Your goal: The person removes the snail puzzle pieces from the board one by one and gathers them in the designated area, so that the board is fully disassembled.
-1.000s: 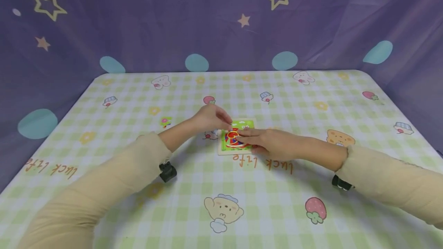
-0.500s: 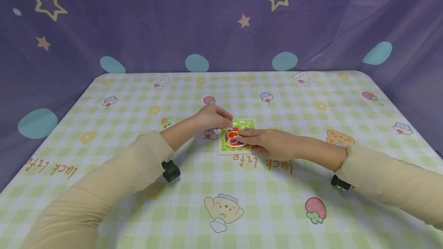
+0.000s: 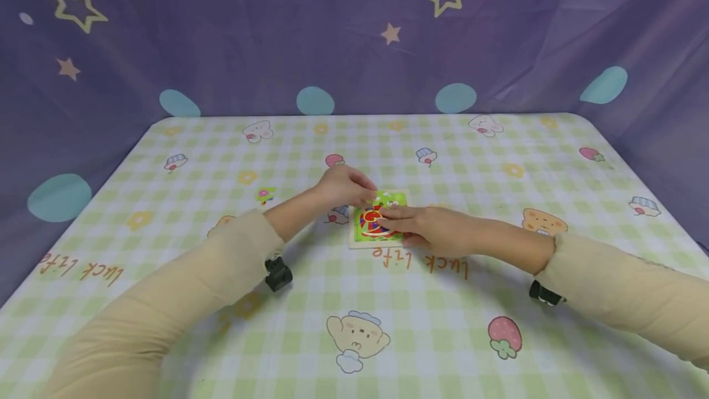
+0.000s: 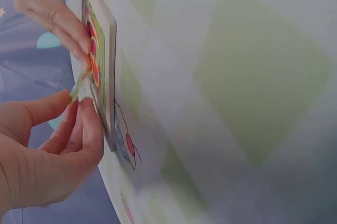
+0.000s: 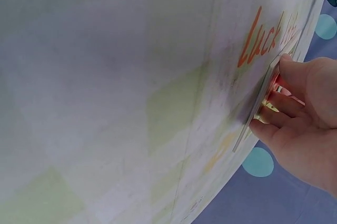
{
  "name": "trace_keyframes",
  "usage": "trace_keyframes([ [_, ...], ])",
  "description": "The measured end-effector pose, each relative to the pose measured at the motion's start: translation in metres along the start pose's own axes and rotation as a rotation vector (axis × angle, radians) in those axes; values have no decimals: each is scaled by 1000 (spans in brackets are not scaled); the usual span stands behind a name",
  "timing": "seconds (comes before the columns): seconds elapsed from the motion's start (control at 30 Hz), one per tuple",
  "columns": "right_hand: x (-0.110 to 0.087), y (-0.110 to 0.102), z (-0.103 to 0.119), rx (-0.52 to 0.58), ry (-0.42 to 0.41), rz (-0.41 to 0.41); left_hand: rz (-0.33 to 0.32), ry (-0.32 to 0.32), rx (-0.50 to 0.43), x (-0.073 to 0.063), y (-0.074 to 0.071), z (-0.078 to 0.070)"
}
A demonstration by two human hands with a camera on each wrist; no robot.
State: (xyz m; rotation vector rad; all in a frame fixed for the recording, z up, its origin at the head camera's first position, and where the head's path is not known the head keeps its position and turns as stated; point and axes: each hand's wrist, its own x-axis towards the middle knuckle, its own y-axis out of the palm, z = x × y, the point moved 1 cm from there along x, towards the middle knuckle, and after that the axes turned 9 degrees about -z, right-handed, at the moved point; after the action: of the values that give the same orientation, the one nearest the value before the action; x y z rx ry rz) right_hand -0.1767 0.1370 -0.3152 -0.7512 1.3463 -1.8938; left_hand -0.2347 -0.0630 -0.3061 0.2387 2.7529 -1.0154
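A small square jigsaw board (image 3: 368,245) with a pale wooden frame lies near the table's middle, showing a red, blue and green cartoon picture. At its upper left corner, my left hand (image 3: 344,185) pinches a thin green puzzle piece (image 4: 78,87) between thumb and fingertips. The piece is tilted just over the board's face in the left wrist view. My right hand (image 3: 443,229) rests straight fingers on the picture from the right, covering part of it; its thumb (image 5: 291,71) touches the board's edge in the right wrist view.
A loose puzzle piece (image 3: 266,195), green with a pink flower, lies on the table left of the board, beyond my left forearm. A checked cloth (image 3: 421,337) with printed cartoons covers the table. A purple curtain (image 3: 354,36) hangs behind it.
My left hand has shifted slightly to the right with the puzzle piece, in over the board's upper left corner. The right hand and the board have stayed in place.
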Motion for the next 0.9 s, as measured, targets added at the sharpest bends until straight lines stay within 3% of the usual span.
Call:
trace_keyframes([
  [0.23, 0, 2, -2, -8, -21, -15, -37, 64, 52, -2, 5, -4],
  [0.4, -1, 2, -2, -1, -13, -12, -29, 60, 23, 0, 3, -3],
  [0.53, -1, 2, -3, 1, -9, -12, -23, 53, 25, 0, -5, -1],
  [0.73, 0, 2, -3, -11, 0, -2, -84, 103, 69, 2, -21, 3],
  [0.9, 0, 1, -2, 0, 8, 6, -78, 63, 60, 0, -35, 10],
])
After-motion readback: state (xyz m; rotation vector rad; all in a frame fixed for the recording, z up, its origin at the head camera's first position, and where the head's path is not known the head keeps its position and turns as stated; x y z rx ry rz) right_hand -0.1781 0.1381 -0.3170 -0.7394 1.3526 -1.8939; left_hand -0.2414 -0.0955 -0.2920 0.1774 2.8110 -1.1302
